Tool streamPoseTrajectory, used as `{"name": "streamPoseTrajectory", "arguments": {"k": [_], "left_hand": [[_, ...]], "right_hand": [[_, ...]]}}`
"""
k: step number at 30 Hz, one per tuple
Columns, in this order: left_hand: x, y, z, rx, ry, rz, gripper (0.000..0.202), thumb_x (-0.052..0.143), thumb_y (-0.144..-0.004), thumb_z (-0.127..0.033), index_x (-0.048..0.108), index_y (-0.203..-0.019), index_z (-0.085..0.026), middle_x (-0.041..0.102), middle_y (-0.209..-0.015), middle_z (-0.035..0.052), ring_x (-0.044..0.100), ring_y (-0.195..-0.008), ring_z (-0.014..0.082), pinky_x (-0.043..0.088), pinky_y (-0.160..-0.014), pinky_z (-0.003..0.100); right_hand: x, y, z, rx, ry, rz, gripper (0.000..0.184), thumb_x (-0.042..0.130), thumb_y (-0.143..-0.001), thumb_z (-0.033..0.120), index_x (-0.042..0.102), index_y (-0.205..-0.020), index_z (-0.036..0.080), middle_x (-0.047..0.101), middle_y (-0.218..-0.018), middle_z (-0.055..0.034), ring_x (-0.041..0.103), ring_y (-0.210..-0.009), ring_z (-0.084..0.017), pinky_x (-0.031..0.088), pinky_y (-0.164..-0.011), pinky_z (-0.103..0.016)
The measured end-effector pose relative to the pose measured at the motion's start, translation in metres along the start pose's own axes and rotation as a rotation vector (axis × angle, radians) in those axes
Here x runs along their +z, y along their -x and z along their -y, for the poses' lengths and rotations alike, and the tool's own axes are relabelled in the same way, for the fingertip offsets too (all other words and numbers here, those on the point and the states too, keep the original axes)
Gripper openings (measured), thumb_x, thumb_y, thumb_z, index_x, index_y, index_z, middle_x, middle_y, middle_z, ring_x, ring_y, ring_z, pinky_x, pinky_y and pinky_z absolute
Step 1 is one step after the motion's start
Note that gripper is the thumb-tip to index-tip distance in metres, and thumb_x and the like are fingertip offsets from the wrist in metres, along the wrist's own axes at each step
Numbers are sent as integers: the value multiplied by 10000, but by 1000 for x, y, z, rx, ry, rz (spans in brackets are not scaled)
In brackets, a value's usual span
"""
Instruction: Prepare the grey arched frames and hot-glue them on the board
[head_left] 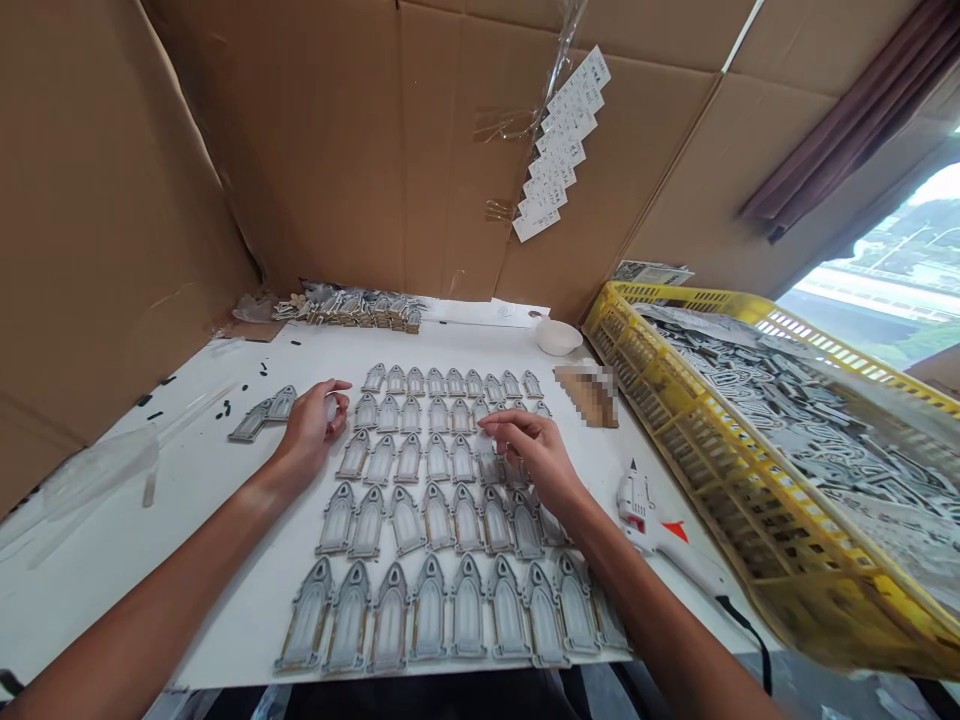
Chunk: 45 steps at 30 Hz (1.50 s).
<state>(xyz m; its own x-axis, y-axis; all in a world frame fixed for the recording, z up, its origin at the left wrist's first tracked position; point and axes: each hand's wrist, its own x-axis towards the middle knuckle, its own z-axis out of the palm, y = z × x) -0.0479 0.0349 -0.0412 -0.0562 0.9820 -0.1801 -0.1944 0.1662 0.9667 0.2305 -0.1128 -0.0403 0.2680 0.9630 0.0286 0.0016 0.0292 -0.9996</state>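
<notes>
Several rows of grey arched window-shaped pieces [431,500] lie flat on a white table [210,500]. My left hand [311,430] rests at the left end of the second row, its fingers curled round a small clear piece. My right hand [529,450] hovers over the right part of the middle rows, thumb and fingers pinched on a small clear piece above a grey arch. Two more grey arches [262,412] lie apart to the left of my left hand.
A white glue gun [645,505] with a black cord lies right of my right arm. A yellow crate [787,440] of grey cut-outs fills the right side. A white bowl [559,337], stacked pieces [360,308] and cardboard walls [300,150] stand behind.
</notes>
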Motion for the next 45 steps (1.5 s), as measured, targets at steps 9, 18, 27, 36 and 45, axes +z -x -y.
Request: {"name": "streamPoseTrajectory", "arguments": {"k": [9,18,27,36,45], "left_hand": [[-1,0,1,3,-12,-5,156,684,-781,-299,690,-888,-185,561,-635,-43,319,-398,53,189,-411,227],[1,2,-1,12,-13,-4,130,675,-808,-287,690,-885,-183,549,-629,-44,322,-394,55,173,-410,223],[3,3,-3,7,-11,-9,136,659,-792,-277,692,-880,-179,545,-617,-51,314,-390,56,167,-400,227],[3,3,-3,0,-16,-10,169,675,-795,-301,686,-904,-173,542,-625,-57,322,-390,54,172,-404,226],[3,3,-3,-7,-20,-16,145,643,-825,-274,683,-917,-170,542,-617,-64,322,-385,49,171,-399,208]], "right_hand": [[-2,3,1,17,-20,-17,510,801,-869,705,914,-887,207,823,-914,-112,550,-673,-168,306,-533,-274],[2,3,-3,16,-1,-79,456,1052,-630,595,902,-832,215,648,-656,-15,422,-626,-145,281,-566,-305],[0,3,-5,-14,21,-37,471,1029,-688,639,927,-898,231,613,-665,2,433,-628,-139,300,-568,-298],[-1,4,-3,37,-99,-45,518,997,-713,681,936,-929,214,645,-634,-12,449,-587,-119,275,-525,-269],[-1,4,-1,30,-71,-45,543,862,-831,744,943,-934,217,837,-950,-107,541,-667,-148,339,-537,-277]]}}
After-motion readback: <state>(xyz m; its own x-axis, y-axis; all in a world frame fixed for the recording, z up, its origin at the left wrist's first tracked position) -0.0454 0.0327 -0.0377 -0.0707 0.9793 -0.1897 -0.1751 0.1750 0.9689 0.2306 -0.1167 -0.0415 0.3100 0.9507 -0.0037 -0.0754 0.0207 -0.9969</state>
